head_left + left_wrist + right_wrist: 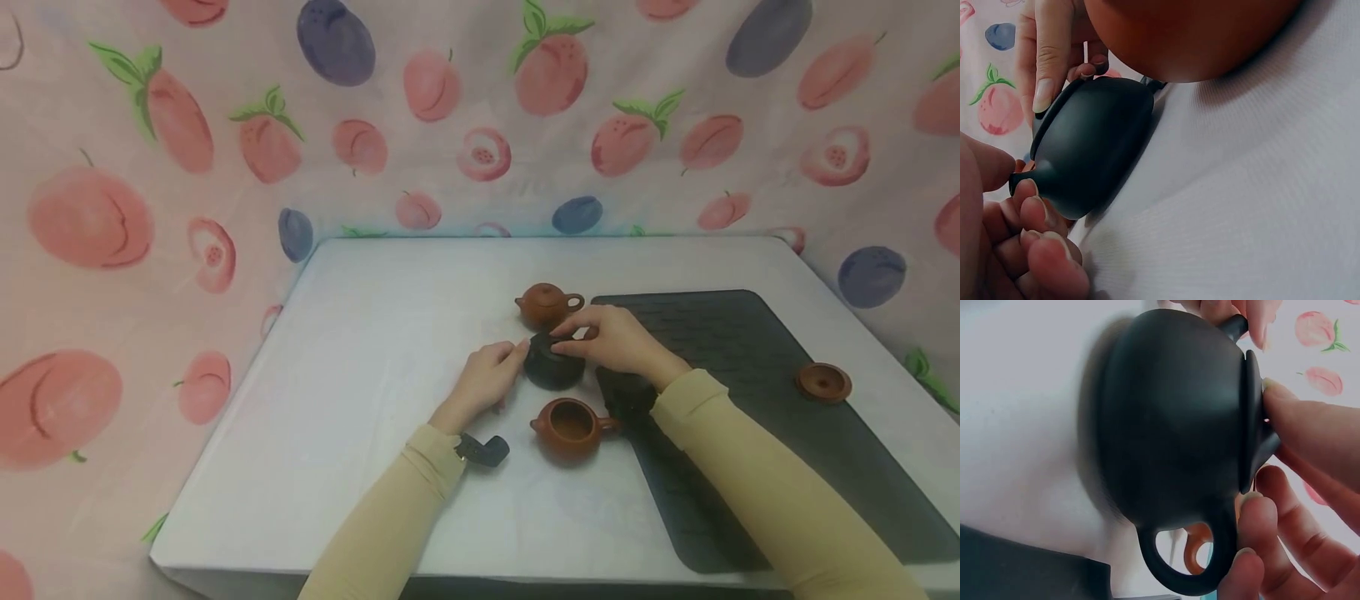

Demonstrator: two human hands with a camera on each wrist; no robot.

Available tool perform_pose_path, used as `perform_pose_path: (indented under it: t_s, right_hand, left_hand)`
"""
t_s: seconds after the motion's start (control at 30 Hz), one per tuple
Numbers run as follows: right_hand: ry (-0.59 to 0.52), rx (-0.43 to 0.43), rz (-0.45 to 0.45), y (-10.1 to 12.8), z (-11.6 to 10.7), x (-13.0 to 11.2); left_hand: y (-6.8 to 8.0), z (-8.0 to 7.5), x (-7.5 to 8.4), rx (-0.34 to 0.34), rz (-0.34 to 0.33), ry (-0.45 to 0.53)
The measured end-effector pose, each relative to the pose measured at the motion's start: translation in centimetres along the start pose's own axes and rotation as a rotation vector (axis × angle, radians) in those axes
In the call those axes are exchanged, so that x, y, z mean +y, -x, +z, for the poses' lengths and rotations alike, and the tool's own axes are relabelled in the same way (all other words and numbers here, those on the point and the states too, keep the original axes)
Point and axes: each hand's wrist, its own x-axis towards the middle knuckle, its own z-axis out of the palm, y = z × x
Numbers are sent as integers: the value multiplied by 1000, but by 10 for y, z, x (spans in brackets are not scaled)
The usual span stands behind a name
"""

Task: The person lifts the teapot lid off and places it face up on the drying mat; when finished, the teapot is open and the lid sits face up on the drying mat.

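Note:
A black teapot (553,367) stands on the white table, its spout toward my left hand and its loop handle at the right. My left hand (487,375) pinches the tip of the spout (1020,181) between thumb and fingers. From above, my right hand (611,337) grips the black lid (1252,419) at its knob, thumb on one side and fingers on the other. The lid sits over the teapot's mouth. A lidded brown teapot (545,307) is just behind, and a brown teapot without its lid (570,442) stands in front.
A dark slab-like tray (720,467) lies on the right side of the table (360,375), under my right forearm. Near its right edge is a brown lid (823,382). Fruit-patterned cloth (465,83) hangs behind and beside the table.

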Motion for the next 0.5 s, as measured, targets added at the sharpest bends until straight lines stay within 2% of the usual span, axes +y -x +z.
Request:
perform_pose_path:
  t_s: [0.3,0.5]
  right_hand:
    - [0,14,-29,3,-1,-1]
    - [-10,4,-17,4,-1,-4]
  left_hand:
    - [0,1,-1,2,21,0]
    - [0,2,-2,5,18,1]
